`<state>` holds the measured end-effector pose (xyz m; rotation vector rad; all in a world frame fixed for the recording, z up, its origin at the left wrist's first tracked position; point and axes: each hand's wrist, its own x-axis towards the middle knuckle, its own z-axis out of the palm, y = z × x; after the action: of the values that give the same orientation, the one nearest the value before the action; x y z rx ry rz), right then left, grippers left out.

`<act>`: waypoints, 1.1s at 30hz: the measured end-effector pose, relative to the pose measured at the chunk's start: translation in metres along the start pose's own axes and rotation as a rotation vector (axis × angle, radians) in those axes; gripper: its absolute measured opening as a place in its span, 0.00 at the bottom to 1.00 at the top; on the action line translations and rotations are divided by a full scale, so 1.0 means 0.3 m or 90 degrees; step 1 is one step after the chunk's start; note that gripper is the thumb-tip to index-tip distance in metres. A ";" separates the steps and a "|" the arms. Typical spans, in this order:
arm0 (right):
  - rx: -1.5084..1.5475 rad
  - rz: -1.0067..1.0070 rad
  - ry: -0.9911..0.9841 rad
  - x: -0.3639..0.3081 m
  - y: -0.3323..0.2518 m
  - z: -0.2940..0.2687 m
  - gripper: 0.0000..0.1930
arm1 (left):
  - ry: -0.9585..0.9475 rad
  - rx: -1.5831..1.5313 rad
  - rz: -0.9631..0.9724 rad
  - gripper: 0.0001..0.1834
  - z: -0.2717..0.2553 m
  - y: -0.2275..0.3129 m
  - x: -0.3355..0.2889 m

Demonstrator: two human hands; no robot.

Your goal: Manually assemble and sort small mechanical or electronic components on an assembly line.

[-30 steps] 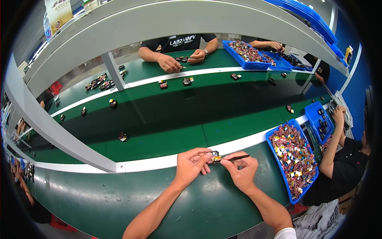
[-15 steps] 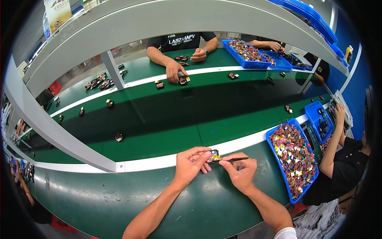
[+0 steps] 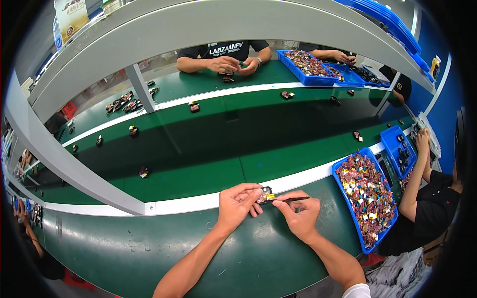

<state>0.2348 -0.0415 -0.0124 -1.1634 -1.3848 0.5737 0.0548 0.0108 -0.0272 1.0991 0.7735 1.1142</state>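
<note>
My left hand [image 3: 234, 203] is closed on a small black housing [image 3: 267, 190] with reddish and yellow parts inside, holding it just above the near edge of the conveyor. Between the thumb and fingers of my right hand [image 3: 301, 213] is a thin black tweezers-like tool [image 3: 297, 199]. Its tip meets the yellow part of the housing; the exact contact is too small to make out. Both forearms reach over the green bench [image 3: 149, 243].
A blue tray [image 3: 343, 191] heaped with small red, white and yellow parts stands to my right, a second blue tray [image 3: 389, 135] beyond it. Housings ride on the green conveyor [image 3: 208, 171]. A grey frame post [image 3: 64, 149] rises at left. Co-workers sit opposite and at right.
The housings on the conveyor have shifted slightly left. The person opposite has drawn both hands back from the conveyor, and one housing is gone from it. My hands have barely moved.
</note>
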 end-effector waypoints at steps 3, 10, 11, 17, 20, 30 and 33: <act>0.003 0.002 0.004 0.002 -0.006 0.003 0.05 | 0.000 -0.001 -0.001 0.11 -0.001 -0.001 -0.001; 0.004 0.013 -0.007 0.008 -0.010 -0.005 0.06 | -0.004 -0.002 -0.002 0.10 0.001 0.001 -0.004; 0.006 0.014 -0.011 0.007 -0.005 -0.005 0.06 | -0.004 -0.002 -0.002 0.10 -0.001 0.000 -0.003; 0.053 0.060 -0.024 0.014 -0.004 -0.007 0.06 | -0.015 0.019 -0.007 0.11 -0.008 -0.005 -0.002; 0.057 0.063 -0.026 0.011 0.000 -0.005 0.06 | -0.015 0.032 -0.011 0.11 -0.006 -0.003 -0.002; 0.008 0.027 -0.027 0.011 -0.006 -0.006 0.06 | 0.013 0.005 -0.017 0.11 -0.012 -0.005 0.001; -0.044 -0.026 -0.029 0.016 -0.016 -0.005 0.06 | 0.015 0.008 -0.013 0.11 -0.010 -0.003 0.001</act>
<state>0.2356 -0.0396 -0.0057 -1.1812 -1.4748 0.5296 0.0526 0.0119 -0.0289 1.0883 0.8097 1.1079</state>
